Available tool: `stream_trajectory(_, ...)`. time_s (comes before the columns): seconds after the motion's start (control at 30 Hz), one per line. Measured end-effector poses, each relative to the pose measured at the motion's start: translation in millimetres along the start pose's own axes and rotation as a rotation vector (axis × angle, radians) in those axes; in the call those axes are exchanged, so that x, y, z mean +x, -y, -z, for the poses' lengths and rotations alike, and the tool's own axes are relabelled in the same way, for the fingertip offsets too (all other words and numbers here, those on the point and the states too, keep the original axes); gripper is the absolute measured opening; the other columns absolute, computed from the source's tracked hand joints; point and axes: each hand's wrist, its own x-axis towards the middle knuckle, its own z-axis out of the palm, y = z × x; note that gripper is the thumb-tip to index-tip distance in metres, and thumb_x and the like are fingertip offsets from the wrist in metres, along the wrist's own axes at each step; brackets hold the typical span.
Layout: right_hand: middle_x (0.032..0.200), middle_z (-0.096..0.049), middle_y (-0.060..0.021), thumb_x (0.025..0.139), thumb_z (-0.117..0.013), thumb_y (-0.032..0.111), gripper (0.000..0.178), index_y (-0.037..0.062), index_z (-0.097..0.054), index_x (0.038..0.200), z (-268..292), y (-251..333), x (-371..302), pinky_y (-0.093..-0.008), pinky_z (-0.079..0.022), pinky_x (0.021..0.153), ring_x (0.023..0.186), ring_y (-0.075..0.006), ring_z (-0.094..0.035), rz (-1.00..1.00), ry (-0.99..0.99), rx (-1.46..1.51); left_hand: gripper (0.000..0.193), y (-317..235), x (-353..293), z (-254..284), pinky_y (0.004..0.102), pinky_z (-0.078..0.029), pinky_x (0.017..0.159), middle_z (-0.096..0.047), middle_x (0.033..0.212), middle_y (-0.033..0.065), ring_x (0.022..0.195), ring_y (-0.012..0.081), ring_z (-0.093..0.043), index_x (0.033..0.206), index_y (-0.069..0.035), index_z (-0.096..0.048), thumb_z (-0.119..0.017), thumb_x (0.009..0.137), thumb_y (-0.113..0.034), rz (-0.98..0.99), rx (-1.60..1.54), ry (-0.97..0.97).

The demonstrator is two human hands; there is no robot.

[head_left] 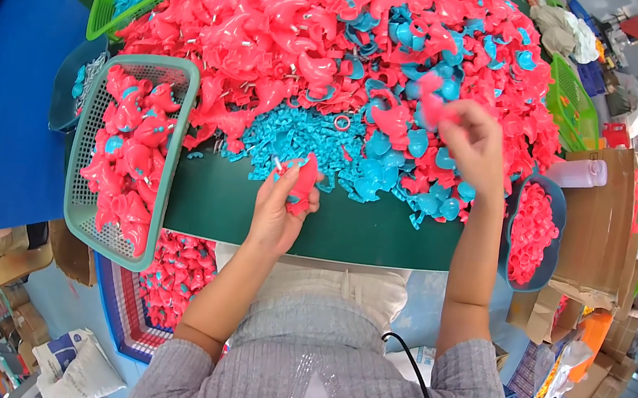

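Pink and blue moulded plastic pieces (333,32) heaped high across the green worktop (332,225), hardly dented as a pile. Left hand (279,206) closed round one pink plastic piece (304,181) with a bit of blue showing at its tip, held just above the bare front strip of the worktop. Right hand (471,143) raised over the right side of the heap, fingers pinched on a second pink plastic piece (434,105); whether that one carries a blue part, impossible to tell.

Teal mesh plastic basket (82,192) at the left, overhanging the worktop's front edge, about half filled with pink pieces that show blue patches, so seemingly joined ones. Dark blue oval tray (506,256) at the right edge, loaded with small pink ring-like bits. Lower down by the left knee, another striped basket (122,318) holding more pink pieces. Green plastic basket (107,6) at the far left with blue parts.

Judged from all this: a fair batch already sorted into the baskets, yet by far the larger share left loose in the heap, blue parts scattered thickest near its front edge. Early to middle of the work, nowhere near its end.
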Motion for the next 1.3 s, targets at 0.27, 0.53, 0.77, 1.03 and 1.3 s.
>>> stream_trajectory(0.27, 0.095, -0.062, -0.004, 0.088, -0.056, 0.002, 0.032, -0.0005, -0.057, 0.119, -70, 17, -23, -0.0235, -0.048, 0.076, 0.09, -0.0085, -0.059, -0.253, 0.493, 0.507, 0.043, 3, -3, -29, 0.0284, -0.043, 0.056, -0.062, 0.085, 0.0059, 0.065, 0.0131, -0.057, 0.115, -0.005, -0.049, -0.074, 0.08, -0.007, 0.021, 0.072, 0.019)
stream_trajectory(0.53, 0.108, -0.063, -0.0105, 0.09, -0.061, 0.007, 0.034, -0.0064, -0.054, 0.12, -119, 7, -64, -0.027, -0.051, 0.082, 0.094, -0.0136, -0.062, -0.177, 0.049, 0.268, 0.041, 18, -7, -29, 0.0287, -0.046, 0.061, -0.062, 0.091, 0.0076, 0.071, 0.0137, -0.058, 0.119, -0.004, -0.047, -0.069, 0.086, -0.014, -0.089, 0.153, 0.055)
stream_trajectory(0.77, 0.112, -0.062, -0.0136, 0.084, -0.069, 0.008, 0.041, -0.0069, -0.055, 0.119, -124, 13, -67, -0.0312, -0.05, 0.087, 0.103, -0.0178, -0.06, -0.333, -0.069, 0.637, 0.037, 13, -7, -22, 0.0286, -0.048, 0.061, -0.062, 0.092, 0.009, 0.072, 0.015, -0.059, 0.118, -0.004, -0.049, -0.047, 0.098, -0.036, -0.092, 0.073, 0.122)
stream_trajectory(1.03, 0.118, -0.06, -0.0159, 0.064, -0.081, 0.025, 0.062, 0.0003, -0.06, 0.117, -110, 46, -60, -0.0415, -0.048, 0.088, 0.106, -0.0345, -0.058, 0.622, 0.155, -0.356, 0.062, -7, -11, -25, 0.0354, -0.053, 0.079, -0.062, 0.103, 0.0085, 0.094, 0.0182, -0.062, 0.115, -0.004, -0.052, -0.023, 0.098, -0.057, 0.099, 0.024, 0.083)
stream_trajectory(1.3, 0.117, -0.06, -0.0166, 0.065, -0.08, 0.024, 0.062, -0.0005, -0.06, 0.118, -110, 43, -62, -0.0427, -0.049, 0.089, 0.108, -0.0348, -0.059, 0.615, 0.179, -0.343, 0.061, -8, -23, -38, 0.0319, -0.052, 0.083, -0.061, 0.104, 0.007, 0.094, 0.0158, -0.061, 0.115, -0.006, -0.052, -0.019, 0.099, -0.054, 0.062, 0.086, 0.132)
